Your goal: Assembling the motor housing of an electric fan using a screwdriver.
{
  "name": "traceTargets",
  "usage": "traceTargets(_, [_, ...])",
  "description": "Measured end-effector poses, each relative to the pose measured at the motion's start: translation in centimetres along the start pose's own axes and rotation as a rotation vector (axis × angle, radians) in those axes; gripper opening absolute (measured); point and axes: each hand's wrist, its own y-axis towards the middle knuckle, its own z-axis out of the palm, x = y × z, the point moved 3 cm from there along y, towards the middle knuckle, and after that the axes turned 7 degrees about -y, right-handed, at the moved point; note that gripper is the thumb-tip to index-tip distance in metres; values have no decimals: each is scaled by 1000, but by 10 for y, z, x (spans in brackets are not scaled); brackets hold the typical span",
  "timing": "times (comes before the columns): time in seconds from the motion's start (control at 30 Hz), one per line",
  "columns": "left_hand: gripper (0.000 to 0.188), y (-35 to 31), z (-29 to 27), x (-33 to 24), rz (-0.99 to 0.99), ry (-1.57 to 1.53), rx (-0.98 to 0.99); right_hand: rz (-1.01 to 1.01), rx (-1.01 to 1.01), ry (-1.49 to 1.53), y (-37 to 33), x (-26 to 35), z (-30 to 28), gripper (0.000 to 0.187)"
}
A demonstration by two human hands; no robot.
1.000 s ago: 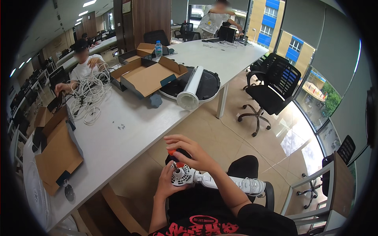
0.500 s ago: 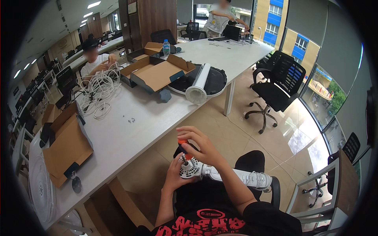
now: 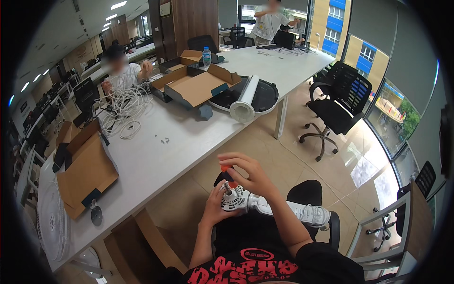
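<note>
Across my lap lies a white fan body (image 3: 293,208), with a round vented motor housing (image 3: 231,202) at its left end and a coiled white cord (image 3: 313,215) at its right. My left hand (image 3: 216,208) is wrapped round the left side of the housing and steadies it. A metal shaft sticks up from the housing's middle. Above it, my right hand (image 3: 248,173) grips a screwdriver (image 3: 228,176) with an orange and black handle. The screwdriver points down at the housing; its tip is hard to make out.
On the white table (image 3: 175,156) lie open cardboard boxes (image 3: 90,175), a white cable tangle (image 3: 124,113), a white tube (image 3: 247,99) on a black round base, and small screws (image 3: 165,140). A fan grille (image 3: 52,220) leans at the left. Two people work beyond; an office chair (image 3: 338,102) stands right.
The whole view has shifted slightly, moving things a little to the right. My right fingers have changed position slightly on the screwdriver. The seated person has raised a hand from the cables.
</note>
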Motion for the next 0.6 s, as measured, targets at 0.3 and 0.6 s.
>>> traceTargets(0.3, [98,0,0,-1,17,-9,-15,122,-11,-104,-6,-5,6,24])
traceTargets(0.6, [91,-2,0,1,25,0,-9,81,3,-28,-4,-7,3,25])
